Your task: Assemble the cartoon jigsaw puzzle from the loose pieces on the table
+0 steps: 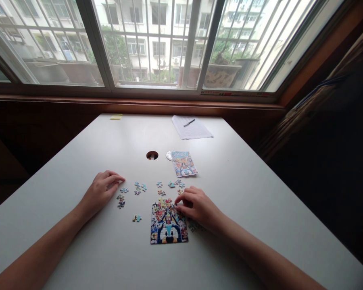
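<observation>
A partly assembled jigsaw puzzle (169, 233) with a blue cartoon dog face lies flat on the white table. At its upper right edge, my right hand (196, 205) pinches a small jigsaw piece, mostly hidden by thumb and forefinger. My left hand (101, 187) rests on the table to the left, fingers stretched out and holding nothing. Near its fingertips lies a light blue piece (124, 190), with a dark cluster of pieces (121, 201) just below. Several loose pieces (137, 188) lie above the puzzle, and another pair (137, 218) is left of it. More pieces (195, 227) are partly covered by my right hand.
A creased picture sheet (184, 164) overlaps a round silver disc (169, 156). Beside them is a round hole (152, 155) in the table (109, 249). Farther back lie papers (193, 131) with a pen (189, 123) and a yellow note (116, 117). A barred window stands behind.
</observation>
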